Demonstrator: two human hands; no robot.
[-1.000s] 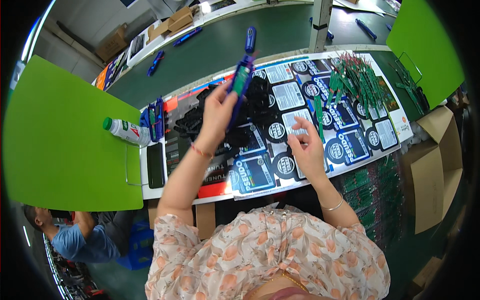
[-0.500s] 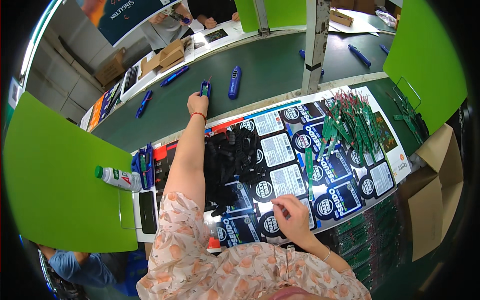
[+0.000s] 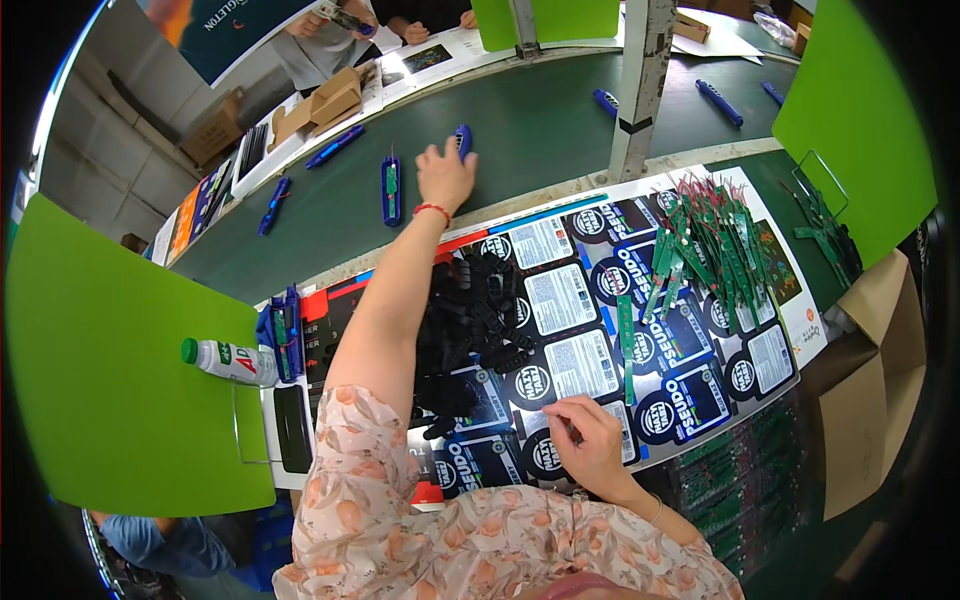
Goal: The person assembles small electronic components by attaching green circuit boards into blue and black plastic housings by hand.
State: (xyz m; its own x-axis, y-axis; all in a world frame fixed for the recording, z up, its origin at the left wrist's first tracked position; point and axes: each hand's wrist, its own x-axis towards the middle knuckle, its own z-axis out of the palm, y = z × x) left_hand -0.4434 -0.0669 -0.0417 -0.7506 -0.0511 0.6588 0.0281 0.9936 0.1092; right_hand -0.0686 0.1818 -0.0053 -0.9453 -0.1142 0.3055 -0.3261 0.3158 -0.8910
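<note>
My left hand [image 3: 446,180] reaches out over the green bench, its fingers spread around the lower part of a blue pen-shaped casing [image 3: 463,137]. Whether they touch it is hard to see. To the left of that hand lies an open blue casing half [image 3: 391,190] with a green circuit strip and a red wire inside. My right hand [image 3: 590,445] rests low over the printed sheet, fingers curled in a pinch; what they hold, if anything, is hidden. Between my arms sits a heap of small black plastic parts [image 3: 480,310].
Green circuit strips [image 3: 715,245] with red wires are piled on the printed sheet [image 3: 575,365] at right. A cardboard box [image 3: 865,400] stands beyond. At left are a white bottle [image 3: 230,362], a phone [image 3: 291,428] and green dividers [image 3: 130,370]. Other people's hands work across the bench.
My left hand has let go of the open casing half with the circuit strip, leaving it on the bench, and moved right to the other blue casing. My right hand stays put.
</note>
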